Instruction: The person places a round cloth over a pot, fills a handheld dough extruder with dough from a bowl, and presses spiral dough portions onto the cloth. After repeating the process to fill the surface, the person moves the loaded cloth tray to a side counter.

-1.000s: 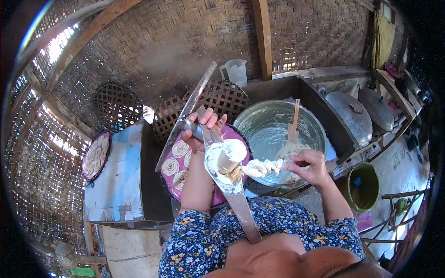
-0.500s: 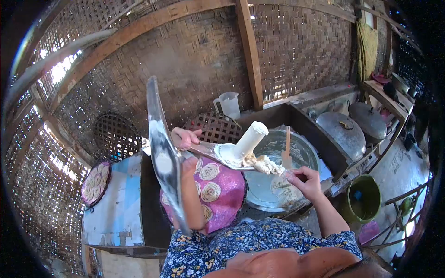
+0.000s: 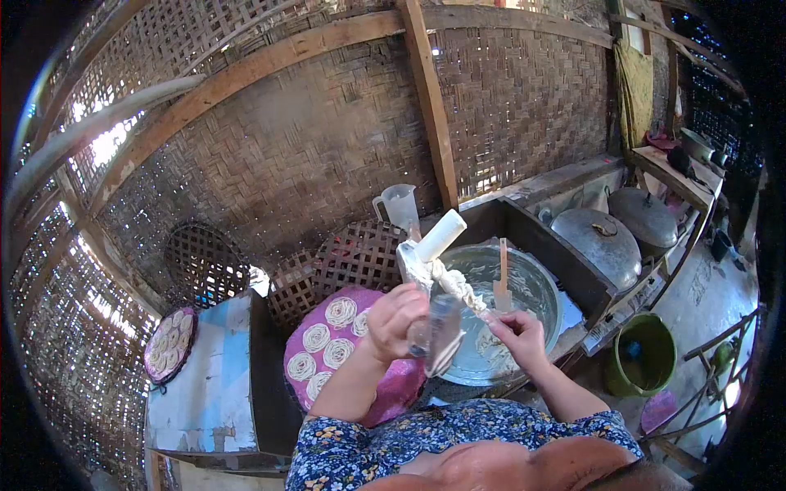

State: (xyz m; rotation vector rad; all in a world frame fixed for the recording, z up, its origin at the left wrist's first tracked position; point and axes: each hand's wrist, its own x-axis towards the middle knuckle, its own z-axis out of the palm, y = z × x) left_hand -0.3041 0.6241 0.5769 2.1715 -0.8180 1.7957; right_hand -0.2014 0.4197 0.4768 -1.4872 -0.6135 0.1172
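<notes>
My left hand (image 3: 397, 321) is closed around the metal lever press, whose near end is smeared by motion. From the press juts a white cylinder (image 3: 442, 236), tilted up to the right. Pale sticky dough (image 3: 458, 286) clings below the cylinder and trails toward my right hand (image 3: 520, 335), whose thumb and fingers pinch its lower end. Both hands are above the near left part of a large metal basin (image 3: 553, 286) with wet dough inside. A wooden-handled spatula (image 3: 503, 266) stands in the basin. Left of it, coiled noodle nests (image 3: 338, 353) lie on a round pink mat (image 3: 393, 393), partly behind my left arm.
Woven baskets (image 3: 360, 254) and a plastic jug (image 3: 399, 206) stand behind the mat. A smaller round tray of coils (image 3: 170, 344) rests on the blue-white surface (image 3: 201, 385) at left. To the right are lidded pots (image 3: 598, 245) and a green bucket (image 3: 640, 356).
My left hand has swung the press down and right, turning its long metal bar toward me. My right hand has shifted slightly left and down, still at the dough.
</notes>
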